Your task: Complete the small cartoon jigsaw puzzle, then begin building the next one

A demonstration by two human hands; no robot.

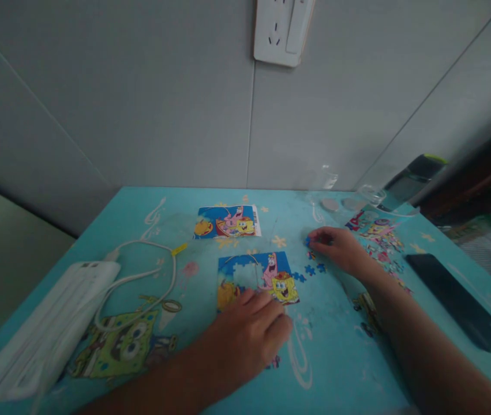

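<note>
A partly assembled jigsaw puzzle point(286, 286) with cartoon figures lies on the table, with a gap at its middle. My left hand point(256, 328) rests on its lower edge, fingers curled; the fingertips are hidden, and I cannot make out what they hold, if anything. Off to the right, my right hand point(338, 248) pinches a blue puzzle piece point(308, 241) just above the table. Loose blue pieces point(310, 270) lie between the puzzle and that hand. Behind the puzzle is a picture card point(228, 222) showing a similar scene.
A white power strip point(46, 328) with a looped white cable point(173, 276) occupies the left side. Many loose puzzle pieces point(386, 253) are heaped beyond my right forearm, near a dark flat object point(457, 300). Clear cups point(370, 195) stand at the back right, by the wall point(176, 115).
</note>
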